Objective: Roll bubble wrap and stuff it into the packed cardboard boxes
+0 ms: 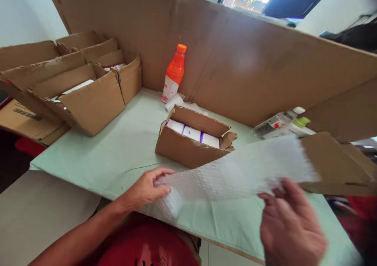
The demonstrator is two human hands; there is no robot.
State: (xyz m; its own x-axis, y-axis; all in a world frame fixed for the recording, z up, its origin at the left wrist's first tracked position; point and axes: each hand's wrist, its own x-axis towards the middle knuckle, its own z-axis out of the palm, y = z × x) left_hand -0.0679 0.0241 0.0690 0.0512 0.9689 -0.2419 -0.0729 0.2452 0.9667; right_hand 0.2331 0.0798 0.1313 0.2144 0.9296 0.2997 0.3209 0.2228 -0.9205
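Note:
My left hand (151,187) is closed around the rolled end of a strip of clear bubble wrap (229,171), close to the table's front edge. The strip stretches to the right across the table. At its lower right edge, my right hand (291,219) pinches the wrap between thumb and fingers, somewhat smeared by motion. Whether anything lies inside the roll at my left hand cannot be seen. Just behind the strip stands an open cardboard box (191,152) holding three white packs with purple edges (191,133).
An orange bottle (173,75) stands at the back beside crumpled white paper. Open cardboard bins (94,103) occupy the left side. A clear bottle (275,123) leans at the back right, near a cardboard piece (332,160). A tall cardboard wall (250,61) borders the green-covered table (108,156).

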